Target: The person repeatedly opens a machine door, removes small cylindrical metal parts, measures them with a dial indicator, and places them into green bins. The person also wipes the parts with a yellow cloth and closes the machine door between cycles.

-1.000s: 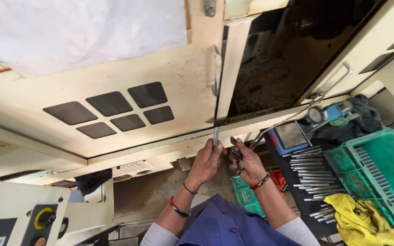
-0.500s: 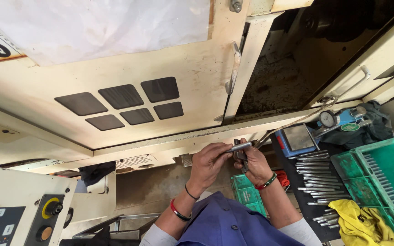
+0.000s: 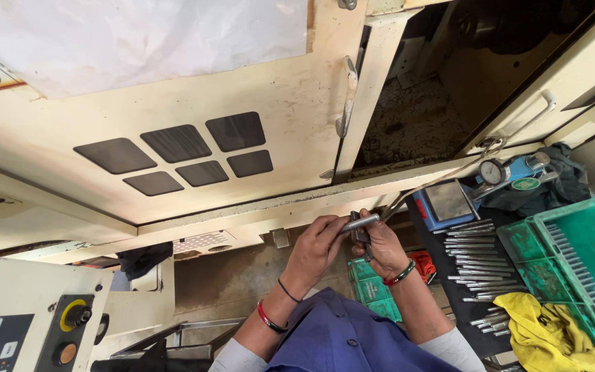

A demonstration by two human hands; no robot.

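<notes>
Both hands meet in front of the cream machine door (image 3: 194, 138). The left hand (image 3: 318, 248) pinches a short metal rod (image 3: 359, 222) at its fingertips; the right hand (image 3: 380, 244) is curled around a dark tool under the rod, mostly hidden. A row of steel pins (image 3: 473, 251) lies at the right, beside a green tray (image 3: 573, 255), a yellow rag (image 3: 545, 331) and a dial gauge (image 3: 494, 171). White paper (image 3: 139, 34) covers the door's top. A control panel (image 3: 29, 331) is cut off at the lower left.

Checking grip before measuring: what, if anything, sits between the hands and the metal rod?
Nothing visible: the left hand and right hand both touch the rod directly, held in front of the machine door.
</notes>
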